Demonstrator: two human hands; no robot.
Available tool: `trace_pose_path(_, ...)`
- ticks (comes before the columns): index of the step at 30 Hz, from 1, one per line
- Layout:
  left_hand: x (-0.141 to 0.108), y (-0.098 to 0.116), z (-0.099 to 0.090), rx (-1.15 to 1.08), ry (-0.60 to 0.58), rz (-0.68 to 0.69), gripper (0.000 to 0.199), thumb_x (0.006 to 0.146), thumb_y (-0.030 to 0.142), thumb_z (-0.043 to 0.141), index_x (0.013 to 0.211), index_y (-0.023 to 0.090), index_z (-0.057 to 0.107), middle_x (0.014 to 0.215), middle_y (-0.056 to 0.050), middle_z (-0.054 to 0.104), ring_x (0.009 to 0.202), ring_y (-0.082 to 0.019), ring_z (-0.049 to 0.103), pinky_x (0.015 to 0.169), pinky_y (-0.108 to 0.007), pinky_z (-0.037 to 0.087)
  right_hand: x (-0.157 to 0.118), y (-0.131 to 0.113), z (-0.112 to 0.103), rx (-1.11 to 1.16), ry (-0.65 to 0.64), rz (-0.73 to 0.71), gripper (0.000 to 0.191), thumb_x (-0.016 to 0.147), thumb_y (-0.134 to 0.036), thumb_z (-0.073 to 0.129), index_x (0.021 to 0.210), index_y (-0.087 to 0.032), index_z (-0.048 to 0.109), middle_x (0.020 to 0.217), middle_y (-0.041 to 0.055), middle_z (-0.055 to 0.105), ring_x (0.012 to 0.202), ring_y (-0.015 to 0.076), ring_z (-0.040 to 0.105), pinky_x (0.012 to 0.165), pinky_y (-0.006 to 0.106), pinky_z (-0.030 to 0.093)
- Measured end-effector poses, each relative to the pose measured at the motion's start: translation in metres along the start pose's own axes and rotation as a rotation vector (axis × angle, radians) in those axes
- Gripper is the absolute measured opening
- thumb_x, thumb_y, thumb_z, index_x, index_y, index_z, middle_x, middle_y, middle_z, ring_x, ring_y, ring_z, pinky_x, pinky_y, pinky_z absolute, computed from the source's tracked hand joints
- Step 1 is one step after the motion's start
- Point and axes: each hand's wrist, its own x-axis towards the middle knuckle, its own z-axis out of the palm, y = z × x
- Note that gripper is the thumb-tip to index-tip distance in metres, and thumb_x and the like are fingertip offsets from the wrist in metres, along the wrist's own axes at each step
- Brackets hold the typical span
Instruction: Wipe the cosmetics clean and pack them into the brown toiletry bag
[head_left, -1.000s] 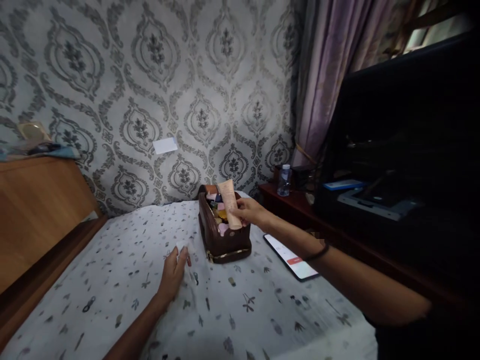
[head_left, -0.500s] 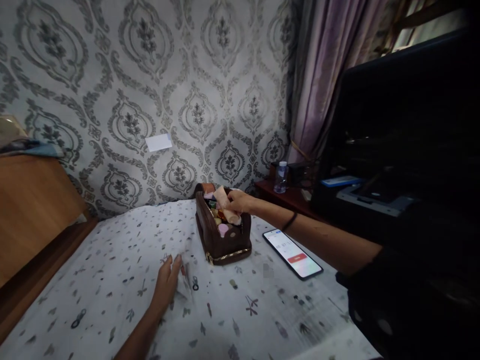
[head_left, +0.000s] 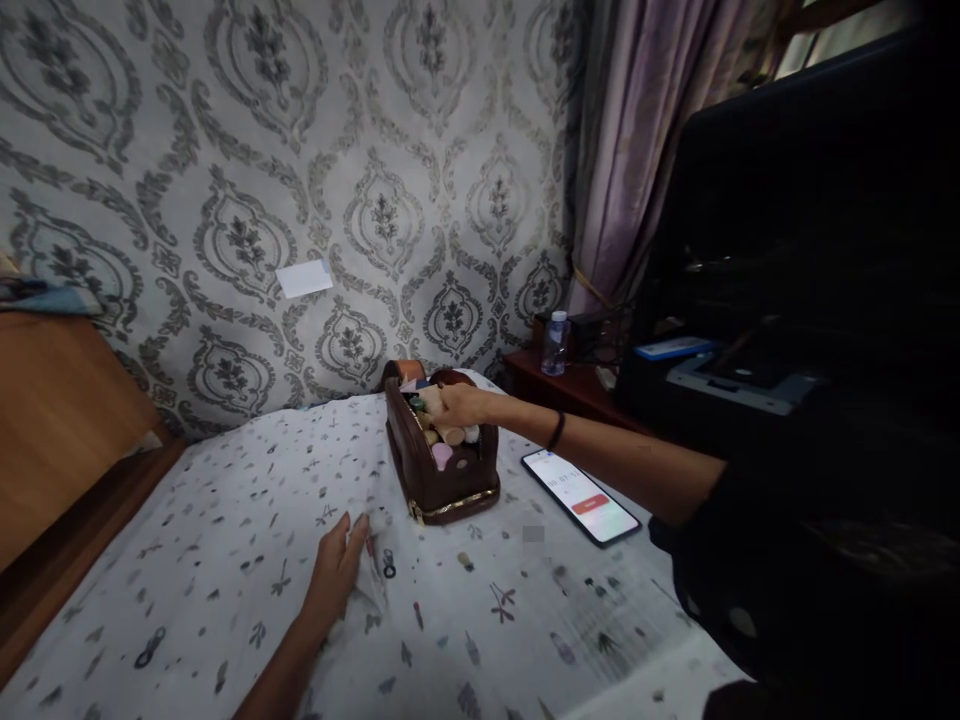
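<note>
A brown cosmetic bag (head_left: 442,490) with a gold zipper stands unzipped on the patterned bedsheet (head_left: 225,550). Small items fill it, among them a pink round-topped one (head_left: 441,455). My right hand (head_left: 461,404) reaches into the bag's opening from the right, its fingers closed round a beige tube (head_left: 452,435) that lies among the other items. The hand covers the tube's middle. Nearer to me, my left hand (head_left: 337,562) rests on the sheet to the left of the bag, thumb and fingers stretched out, beside a crease in the cloth.
Right of the bag lies a phone (head_left: 581,497) with its screen lit, under my right forearm. A clear bottle (head_left: 555,345) stands on a dark red side table (head_left: 525,368) by the purple curtain. A wooden board (head_left: 67,420) borders the bed at left.
My right hand has lowered the beige tube from above the bag's rim to down among its contents. My left hand has hardly moved. The view has shifted slightly.
</note>
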Motion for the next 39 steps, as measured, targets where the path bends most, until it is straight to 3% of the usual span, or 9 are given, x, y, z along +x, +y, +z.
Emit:
trace_pose_path(2,0.0,-0.001,0.0,0.013,-0.012,0.001,0.057,0.083,0.076,0.049,0.061,0.023,0.05,0.061,0.0,0.051,0.064,-0.021,0.05,0.063,-0.031,0.041,-0.004,-0.003,-0.001,-0.102,-0.101,0.023,0.03,0.07,-0.036,0.085,0.087,-0.013,0.073,0.086,0.0086,0.072,0.093,0.0272,0.069,0.079,0.03,0.052)
trace_pose_path(4,0.0,-0.002,-0.001,0.031,-0.016,0.007,0.056,0.085,0.074,0.047,0.062,0.023,0.049,0.063,0.0,0.052,0.066,-0.02,0.051,0.063,-0.03,0.042,-0.007,-0.006,-0.005,-0.171,-0.174,0.024,0.03,0.06,-0.033,0.088,0.078,-0.015,0.072,0.074,0.005,0.071,0.088,0.026,0.07,0.073,0.026,0.05)
trace_pose_path(7,0.0,-0.002,0.0,0.063,-0.024,0.019,0.054,0.088,0.071,0.044,0.064,0.023,0.046,0.066,0.0,0.052,0.066,-0.019,0.05,0.063,-0.029,0.042,-0.011,-0.008,-0.013,-0.241,-0.239,0.015,0.033,0.06,-0.035,0.084,0.084,-0.015,0.073,0.081,0.003,0.073,0.088,0.0235,0.069,0.071,0.023,0.049)
trace_pose_path(12,0.001,-0.004,0.001,0.105,-0.039,0.034,0.053,0.089,0.069,0.042,0.064,0.022,0.045,0.064,0.001,0.048,0.065,-0.017,0.047,0.062,-0.029,0.041,-0.019,-0.016,-0.017,-0.342,-0.259,0.015,0.046,0.066,-0.04,0.078,0.098,-0.008,0.072,0.1,0.0132,0.073,0.095,0.0279,0.068,0.074,0.026,0.048)
trace_pose_path(15,0.002,-0.006,0.0,0.118,-0.049,0.039,0.053,0.09,0.068,0.042,0.064,0.022,0.045,0.063,0.002,0.049,0.064,-0.017,0.048,0.062,-0.029,0.041,-0.024,-0.021,-0.017,-0.372,-0.26,0.015,0.049,0.068,-0.041,0.078,0.103,-0.009,0.071,0.1,0.0126,0.073,0.092,0.0266,0.068,0.073,0.026,0.048)
trace_pose_path(22,0.002,-0.007,0.001,0.092,-0.067,0.061,0.054,0.089,0.069,0.045,0.063,0.021,0.05,0.061,0.001,0.053,0.065,-0.017,0.051,0.064,-0.028,0.043,-0.029,-0.021,-0.018,-0.393,-0.205,0.002,0.039,0.073,-0.042,0.075,0.096,-0.011,0.071,0.094,0.0101,0.071,0.085,0.0229,0.065,0.066,0.025,0.043)
trace_pose_path(30,0.004,-0.01,0.001,0.072,-0.066,0.048,0.054,0.089,0.068,0.045,0.064,0.021,0.049,0.063,0.001,0.054,0.066,-0.018,0.052,0.066,-0.029,0.044,-0.021,-0.005,-0.02,-0.339,-0.138,-0.076,0.032,0.079,-0.045,0.07,0.076,-0.013,0.069,0.07,0.0023,0.064,0.065,0.0144,0.054,0.057,0.024,0.034)
trace_pose_path(35,0.005,-0.009,0.0,0.069,-0.089,0.032,0.054,0.089,0.069,0.045,0.064,0.022,0.048,0.065,0.0,0.055,0.067,-0.018,0.052,0.066,-0.029,0.044,-0.021,0.005,-0.021,-0.334,-0.021,-0.118,0.024,0.09,-0.027,0.054,0.081,-0.012,0.072,0.078,0.0042,0.069,0.069,0.0135,0.056,0.06,0.024,0.034)
trace_pose_path(39,0.004,-0.006,0.0,0.058,-0.081,0.019,0.054,0.088,0.07,0.045,0.066,0.022,0.049,0.064,0.001,0.053,0.066,-0.018,0.051,0.066,-0.029,0.044,-0.011,0.004,-0.017,-0.325,0.032,-0.132,0.023,0.093,-0.02,0.053,0.099,-0.015,0.074,0.095,0.0062,0.074,0.087,0.0176,0.064,0.072,0.023,0.042)
